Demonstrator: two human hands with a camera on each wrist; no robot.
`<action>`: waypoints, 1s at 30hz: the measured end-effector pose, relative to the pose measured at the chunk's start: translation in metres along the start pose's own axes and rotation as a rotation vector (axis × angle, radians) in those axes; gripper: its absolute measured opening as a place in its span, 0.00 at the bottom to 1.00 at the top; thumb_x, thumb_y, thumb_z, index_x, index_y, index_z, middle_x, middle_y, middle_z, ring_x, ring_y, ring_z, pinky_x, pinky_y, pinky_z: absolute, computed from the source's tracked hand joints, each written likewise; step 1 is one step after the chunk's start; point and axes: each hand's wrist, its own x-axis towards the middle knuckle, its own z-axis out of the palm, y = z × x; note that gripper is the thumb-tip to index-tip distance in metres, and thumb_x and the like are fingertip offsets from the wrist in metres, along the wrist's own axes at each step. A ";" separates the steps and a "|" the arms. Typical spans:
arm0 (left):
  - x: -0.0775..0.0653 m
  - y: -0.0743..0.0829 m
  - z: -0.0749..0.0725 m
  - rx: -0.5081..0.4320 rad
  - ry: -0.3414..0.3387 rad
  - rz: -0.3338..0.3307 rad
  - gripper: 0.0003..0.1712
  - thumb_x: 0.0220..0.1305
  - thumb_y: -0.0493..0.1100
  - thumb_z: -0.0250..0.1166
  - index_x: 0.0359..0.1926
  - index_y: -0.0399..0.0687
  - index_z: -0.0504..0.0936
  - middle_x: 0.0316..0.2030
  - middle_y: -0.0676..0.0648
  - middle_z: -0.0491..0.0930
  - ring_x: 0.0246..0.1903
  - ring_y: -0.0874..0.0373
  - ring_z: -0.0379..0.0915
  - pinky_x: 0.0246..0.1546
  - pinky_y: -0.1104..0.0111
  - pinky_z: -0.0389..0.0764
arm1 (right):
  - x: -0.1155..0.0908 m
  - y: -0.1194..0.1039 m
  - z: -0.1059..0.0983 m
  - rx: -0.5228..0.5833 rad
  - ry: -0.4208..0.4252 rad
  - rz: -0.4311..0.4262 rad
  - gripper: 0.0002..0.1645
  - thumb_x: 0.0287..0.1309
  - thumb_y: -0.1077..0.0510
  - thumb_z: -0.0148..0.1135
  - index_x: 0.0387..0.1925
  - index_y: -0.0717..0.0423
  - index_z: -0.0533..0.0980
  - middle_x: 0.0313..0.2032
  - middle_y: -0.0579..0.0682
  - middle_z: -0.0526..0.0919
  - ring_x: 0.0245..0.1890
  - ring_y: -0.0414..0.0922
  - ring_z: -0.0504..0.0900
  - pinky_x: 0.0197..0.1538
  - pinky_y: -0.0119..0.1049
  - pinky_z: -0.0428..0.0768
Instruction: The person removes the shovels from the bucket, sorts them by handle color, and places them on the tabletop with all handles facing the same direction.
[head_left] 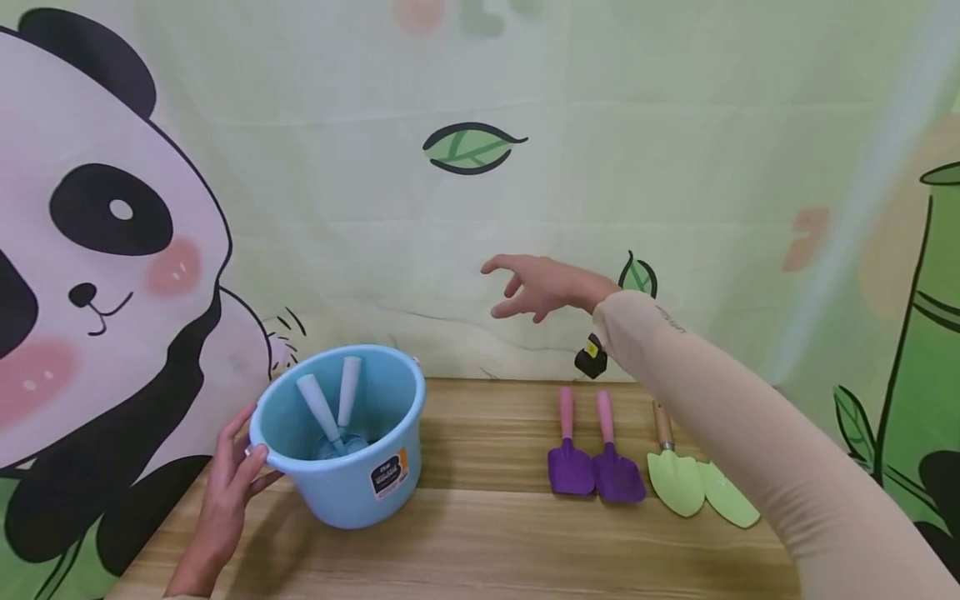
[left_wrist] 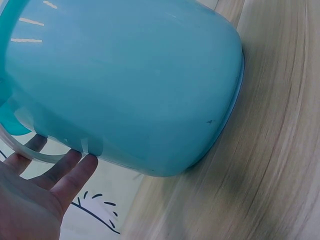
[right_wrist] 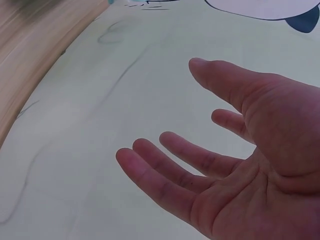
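A light blue bucket (head_left: 352,500) stands on the wooden table at the left. Inside it lean two light blue tools, their pale handles (head_left: 348,392) pointing up and their lower ends partly hidden by the wall. My left hand (head_left: 228,479) touches the bucket's left side near the rim. In the left wrist view its fairly straight, spread fingers (left_wrist: 75,180) rest against the outer wall by the pale bucket handle (left_wrist: 47,157). My right hand (head_left: 543,285) is raised above the table's back edge, fingers spread and slightly bent, holding nothing; its palm (right_wrist: 260,200) shows in the right wrist view.
Right of the bucket lie two purple shovels (head_left: 572,471) with pink handles. Beside them are two light green trowels (head_left: 675,483), one with a wooden handle, the other partly covered by my right sleeve (head_left: 720,408). A printed panda backdrop (head_left: 337,167) hangs behind the table (head_left: 480,533).
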 end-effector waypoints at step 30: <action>0.000 0.000 0.000 -0.006 -0.006 0.008 0.34 0.80 0.44 0.49 0.81 0.56 0.49 0.76 0.35 0.54 0.63 0.64 0.65 0.44 0.70 0.84 | 0.032 -0.061 0.014 0.021 -0.031 -0.102 0.40 0.65 0.51 0.70 0.74 0.43 0.64 0.61 0.57 0.76 0.52 0.51 0.82 0.48 0.43 0.87</action>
